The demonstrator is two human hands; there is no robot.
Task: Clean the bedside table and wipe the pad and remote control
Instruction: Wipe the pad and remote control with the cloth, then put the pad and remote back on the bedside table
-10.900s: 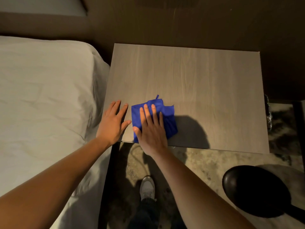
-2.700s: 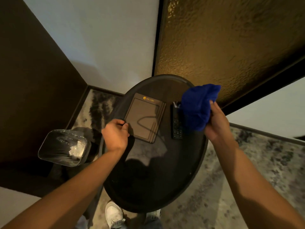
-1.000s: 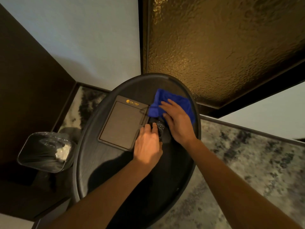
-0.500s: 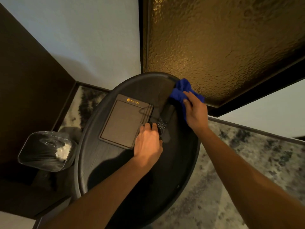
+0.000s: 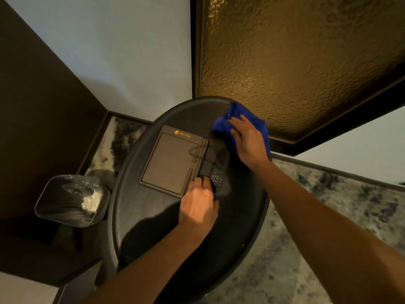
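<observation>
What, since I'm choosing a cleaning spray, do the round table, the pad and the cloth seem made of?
Round table: dark wood or veneer, it seems, with faint grain lines and a soft sheen under the light.
Pad: probably leather or leatherette, matte brown with a raised border and a gold stamp.
Cloth: bright blue, soft and bunched, likely microfibre.

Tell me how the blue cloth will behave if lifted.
The blue cloth is probably floppy: it lies bunched in folds under the right hand. Lifted, it would likely sag and unfold. It seems light, being thin fabric.
</observation>
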